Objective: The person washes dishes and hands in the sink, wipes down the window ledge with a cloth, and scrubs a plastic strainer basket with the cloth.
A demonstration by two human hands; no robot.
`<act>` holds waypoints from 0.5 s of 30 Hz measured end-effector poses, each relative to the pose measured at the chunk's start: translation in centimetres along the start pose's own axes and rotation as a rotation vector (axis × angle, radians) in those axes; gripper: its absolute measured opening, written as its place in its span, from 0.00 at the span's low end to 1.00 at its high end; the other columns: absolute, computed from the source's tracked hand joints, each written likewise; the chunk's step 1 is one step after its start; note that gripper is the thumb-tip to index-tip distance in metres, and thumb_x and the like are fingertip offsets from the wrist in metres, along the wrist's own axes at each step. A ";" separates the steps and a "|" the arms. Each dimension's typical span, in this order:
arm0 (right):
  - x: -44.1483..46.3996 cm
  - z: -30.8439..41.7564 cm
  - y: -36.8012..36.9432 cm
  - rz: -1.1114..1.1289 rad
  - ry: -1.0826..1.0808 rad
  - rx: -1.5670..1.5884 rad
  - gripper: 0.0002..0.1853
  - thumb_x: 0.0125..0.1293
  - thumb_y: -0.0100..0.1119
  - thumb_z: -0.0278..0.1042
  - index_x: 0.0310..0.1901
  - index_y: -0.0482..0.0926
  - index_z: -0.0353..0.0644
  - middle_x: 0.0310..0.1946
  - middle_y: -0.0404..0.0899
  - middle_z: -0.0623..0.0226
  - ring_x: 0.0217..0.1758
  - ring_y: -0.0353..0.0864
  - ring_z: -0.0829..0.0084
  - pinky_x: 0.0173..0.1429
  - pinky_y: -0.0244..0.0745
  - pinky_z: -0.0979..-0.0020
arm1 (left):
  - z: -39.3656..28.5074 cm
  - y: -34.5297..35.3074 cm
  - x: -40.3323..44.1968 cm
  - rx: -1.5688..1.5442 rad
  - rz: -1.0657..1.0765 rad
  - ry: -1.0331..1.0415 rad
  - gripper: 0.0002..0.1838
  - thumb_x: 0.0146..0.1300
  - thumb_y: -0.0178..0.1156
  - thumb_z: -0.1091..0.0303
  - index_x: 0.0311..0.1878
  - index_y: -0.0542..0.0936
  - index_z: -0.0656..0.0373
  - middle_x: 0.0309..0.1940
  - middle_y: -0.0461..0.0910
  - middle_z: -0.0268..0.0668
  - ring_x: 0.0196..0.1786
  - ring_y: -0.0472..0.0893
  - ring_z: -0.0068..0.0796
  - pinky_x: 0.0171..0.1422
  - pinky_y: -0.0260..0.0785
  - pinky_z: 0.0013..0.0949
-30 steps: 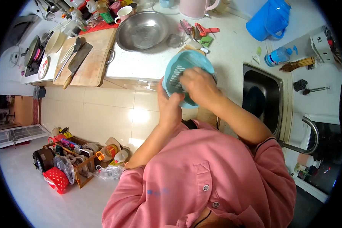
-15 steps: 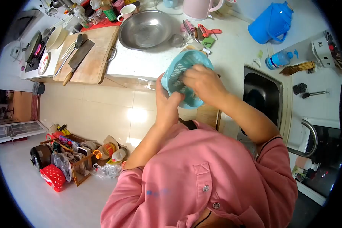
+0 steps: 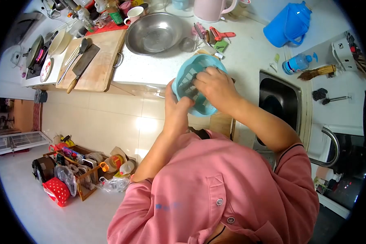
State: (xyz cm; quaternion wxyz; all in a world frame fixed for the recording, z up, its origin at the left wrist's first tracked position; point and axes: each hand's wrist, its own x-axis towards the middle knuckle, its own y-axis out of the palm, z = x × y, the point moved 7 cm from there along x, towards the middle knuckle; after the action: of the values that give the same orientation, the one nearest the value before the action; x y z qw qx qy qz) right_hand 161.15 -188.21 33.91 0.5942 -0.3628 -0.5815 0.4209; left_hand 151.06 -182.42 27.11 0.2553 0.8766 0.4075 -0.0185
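Observation:
A light blue plastic colander with slotted walls is tilted in front of my chest, its opening facing me. My left hand grips its left side, the thumb over the near rim and the fingers behind the wall. Inside the colander is my right hand, its fingers curled and pressed together near the inner wall. What those fingers hold, if anything, is hidden. Just beyond the colander, a metal basin sits on the counter.
A cleaver lies on a wooden cutting board at the left. Peelers and small tools lie beyond the colander. To the right are a sink, a blue thermos jug and a soap bottle.
My right hand has shifted slightly inside the colander, with its fingers curled a little differently. My left hand keeps its grip on the rim. The view has moved a little.

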 end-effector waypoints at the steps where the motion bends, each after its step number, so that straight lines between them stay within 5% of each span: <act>1: 0.0 0.0 0.0 -0.004 0.010 -0.010 0.03 0.54 0.56 0.32 0.28 0.79 0.48 0.32 0.75 0.73 0.42 0.75 0.67 0.45 0.75 0.66 | 0.0 0.0 0.1 0.009 0.003 0.009 0.36 0.48 0.52 0.77 0.67 0.62 0.63 0.52 0.70 0.41 0.53 0.71 0.31 0.56 0.67 0.30; 4: -0.5 1.4 0.7 0.026 -0.117 0.065 0.04 0.54 0.55 0.32 0.28 0.80 0.47 0.32 0.75 0.73 0.42 0.75 0.67 0.45 0.75 0.66 | -0.1 -0.2 0.2 0.018 -0.002 0.031 0.36 0.48 0.52 0.77 0.66 0.62 0.64 0.51 0.70 0.40 0.52 0.71 0.31 0.55 0.67 0.29; 15: 0.6 -1.1 1.3 0.206 0.439 0.102 0.08 0.57 0.61 0.35 0.29 0.82 0.39 0.34 0.82 0.60 0.36 0.83 0.54 0.42 0.79 0.55 | 2.2 -0.8 0.7 -0.214 -0.022 -0.002 0.36 0.48 0.52 0.76 0.66 0.63 0.63 0.53 0.72 0.40 0.53 0.73 0.29 0.56 0.67 0.29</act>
State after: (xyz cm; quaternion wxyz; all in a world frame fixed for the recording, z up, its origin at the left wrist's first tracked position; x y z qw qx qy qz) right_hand 162.15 -187.10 32.90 0.6777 -0.4726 -0.3764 0.4192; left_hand 151.33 -182.56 24.71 0.3475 0.8397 0.4167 0.0213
